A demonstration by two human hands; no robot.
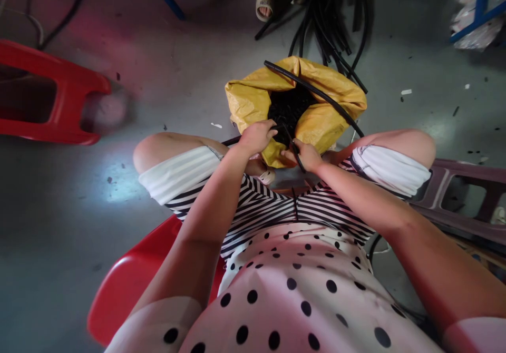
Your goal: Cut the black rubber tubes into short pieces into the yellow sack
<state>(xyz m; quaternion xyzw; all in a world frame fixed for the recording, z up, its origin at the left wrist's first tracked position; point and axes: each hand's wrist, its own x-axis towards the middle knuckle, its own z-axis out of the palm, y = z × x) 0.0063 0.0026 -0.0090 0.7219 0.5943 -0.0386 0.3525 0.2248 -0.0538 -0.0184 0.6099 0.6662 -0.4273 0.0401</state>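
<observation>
I sit on a red plastic chair (126,284) with a yellow sack (253,100) on the floor between my knees. The sack's mouth is rolled down and it is full of short black tube pieces (290,108). My left hand (256,136) is closed at the sack's near rim, its fingers curled over a black tube. My right hand (306,155) is closed on a short black tube piece (295,155) just in front of the sack. A long black hose (316,92) lies across the top of the sack.
A bundle of long black hoses (336,21) lies on the floor beyond the sack, beside another person's sandalled foot (264,2). A red stool (51,95) stands at left, a purple stool (466,195) at right. Blue frame legs (480,5) and small scraps mark the grey floor.
</observation>
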